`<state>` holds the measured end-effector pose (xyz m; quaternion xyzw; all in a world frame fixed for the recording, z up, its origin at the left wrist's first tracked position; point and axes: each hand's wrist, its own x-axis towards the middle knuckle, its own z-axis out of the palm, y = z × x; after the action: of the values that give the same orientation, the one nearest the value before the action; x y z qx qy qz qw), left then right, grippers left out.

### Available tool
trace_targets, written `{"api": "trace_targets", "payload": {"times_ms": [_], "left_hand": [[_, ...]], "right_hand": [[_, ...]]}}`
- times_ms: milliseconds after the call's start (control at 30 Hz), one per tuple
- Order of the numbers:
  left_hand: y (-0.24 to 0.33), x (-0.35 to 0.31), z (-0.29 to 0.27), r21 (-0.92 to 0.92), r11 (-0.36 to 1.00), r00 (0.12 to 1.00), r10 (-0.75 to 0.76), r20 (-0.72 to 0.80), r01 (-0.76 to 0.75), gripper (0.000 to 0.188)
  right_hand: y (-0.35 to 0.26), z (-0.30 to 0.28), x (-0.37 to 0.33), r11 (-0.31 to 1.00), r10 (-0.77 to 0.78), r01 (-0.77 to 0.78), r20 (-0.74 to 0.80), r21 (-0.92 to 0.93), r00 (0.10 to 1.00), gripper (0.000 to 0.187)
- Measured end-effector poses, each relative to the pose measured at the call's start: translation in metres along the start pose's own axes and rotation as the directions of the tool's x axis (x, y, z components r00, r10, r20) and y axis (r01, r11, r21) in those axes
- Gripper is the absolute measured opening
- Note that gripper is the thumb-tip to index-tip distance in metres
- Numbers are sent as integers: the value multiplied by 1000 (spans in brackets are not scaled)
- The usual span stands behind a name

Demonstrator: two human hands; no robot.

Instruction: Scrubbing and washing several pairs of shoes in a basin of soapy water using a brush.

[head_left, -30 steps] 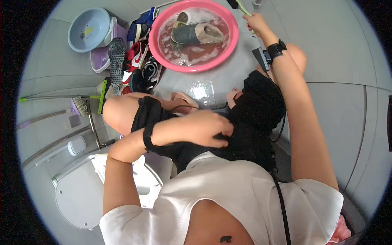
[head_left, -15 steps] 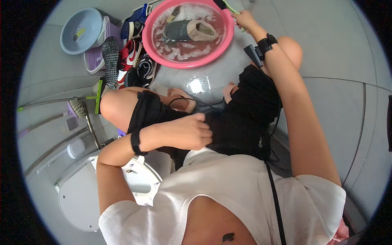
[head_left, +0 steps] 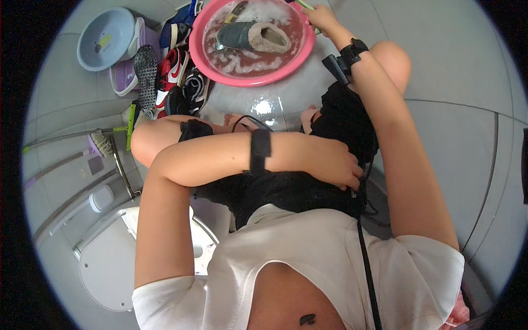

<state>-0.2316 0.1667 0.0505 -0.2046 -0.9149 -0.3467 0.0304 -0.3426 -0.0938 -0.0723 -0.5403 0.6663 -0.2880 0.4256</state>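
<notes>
My right hand is closed round the green handle of a brush at the right rim of a pink basin; the brush's head is mostly cut off by the top edge. In the basin's foamy, reddish-brown water lies a dark grey shoe with a fuzzy beige lining. Another brush leans partly in the water beside it. Across my lap reaches my left arm; my left hand has its fingers curled against my black shorts, close to a black cord. What its fingertips hold, if anything, is hidden.
Left of the basin stand several shoes, one of them a red-and-white sneaker. Behind them are a light blue basin and a purple tub. A green squeegee, a mop and a toilet are at my left.
My left hand has moved right across my lap to the right side of the shorts. My right hand has shifted slightly up and left with the brush, whose head now leaves view.
</notes>
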Motion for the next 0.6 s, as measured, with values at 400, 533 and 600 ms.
{"api": "trace_targets", "payload": {"times_ms": [400, 533, 600], "left_hand": [[7, 20, 12, 344, 914, 957, 267, -113, -214, 10], [14, -13, -15, 389, 905, 972, 220, -80, -172, 8], [28, -41, -31, 407, 908, 991, 125, -42, -97, 7]], "right_hand": [[-6, 0, -8, 990, 27, -42, 108, 137, 994, 27], [-2, 2, -13, 992, -46, 44, 15, 115, 999, 32], [-3, -7, -20, 994, -5, 3, 17, 112, 1000, 32]]}}
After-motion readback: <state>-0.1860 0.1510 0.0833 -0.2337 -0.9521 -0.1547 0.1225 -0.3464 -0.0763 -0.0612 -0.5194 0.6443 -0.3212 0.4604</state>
